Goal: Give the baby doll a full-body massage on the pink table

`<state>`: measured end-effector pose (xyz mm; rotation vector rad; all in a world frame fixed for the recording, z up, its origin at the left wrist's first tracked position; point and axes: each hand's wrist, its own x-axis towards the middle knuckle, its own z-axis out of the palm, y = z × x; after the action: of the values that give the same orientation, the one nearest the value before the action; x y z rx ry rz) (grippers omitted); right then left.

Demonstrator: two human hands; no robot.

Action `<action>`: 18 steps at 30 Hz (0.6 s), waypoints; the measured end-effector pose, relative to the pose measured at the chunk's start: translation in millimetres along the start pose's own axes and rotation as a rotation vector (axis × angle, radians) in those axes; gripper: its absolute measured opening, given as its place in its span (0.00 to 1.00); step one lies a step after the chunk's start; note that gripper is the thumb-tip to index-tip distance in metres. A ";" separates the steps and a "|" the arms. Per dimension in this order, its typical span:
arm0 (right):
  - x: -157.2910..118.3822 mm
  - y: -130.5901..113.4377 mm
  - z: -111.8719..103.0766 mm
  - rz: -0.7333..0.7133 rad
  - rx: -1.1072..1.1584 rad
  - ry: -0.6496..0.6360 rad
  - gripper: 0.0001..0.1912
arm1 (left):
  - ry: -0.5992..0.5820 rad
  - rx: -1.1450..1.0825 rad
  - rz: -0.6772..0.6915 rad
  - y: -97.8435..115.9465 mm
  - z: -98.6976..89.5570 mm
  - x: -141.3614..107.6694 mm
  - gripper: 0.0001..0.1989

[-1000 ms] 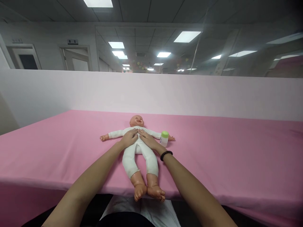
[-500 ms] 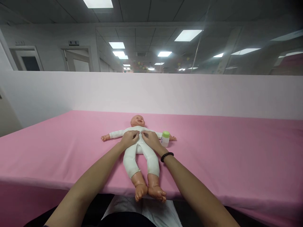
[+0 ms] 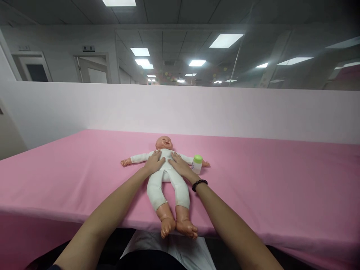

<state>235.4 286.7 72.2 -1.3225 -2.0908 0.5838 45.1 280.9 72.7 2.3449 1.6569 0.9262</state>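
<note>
Plain white partition wall [image 3: 180, 108] stands behind pink cloth-covered table [image 3: 281, 180]; transparent glass panel [image 3: 208, 73] rises above. Rectangular white ceiling light [image 3: 119, 2] glows.

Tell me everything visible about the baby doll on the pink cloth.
The baby doll lies on its back on the pink cloth, head at the far end, arms spread, feet reaching past the near edge. Its bald head, small hands, lower legs and feet look like molded plastic; torso, arms and upper legs look like white fabric. The left hand and right hand rest on its torso, fingers extended. A green-lidded jar partly hides one arm.
</note>
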 end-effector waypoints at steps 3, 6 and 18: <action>-3.3 -3.6 -1.4 0.001 -0.056 0.127 0.29 | 0.088 0.063 -0.021 7.8 -5.3 -3.6 0.15; -5.4 -8.2 -2.8 -0.058 -0.067 0.221 0.18 | 0.140 0.114 -0.049 12.6 -9.3 -6.6 0.16; 2.6 3.1 0.1 -0.232 0.202 -0.085 0.29 | 0.016 -0.189 0.272 -5.1 -4.0 -1.1 0.23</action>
<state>236.6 290.3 70.7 -0.9420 -2.1501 0.7376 38.5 281.0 73.3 2.4723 1.2121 1.0962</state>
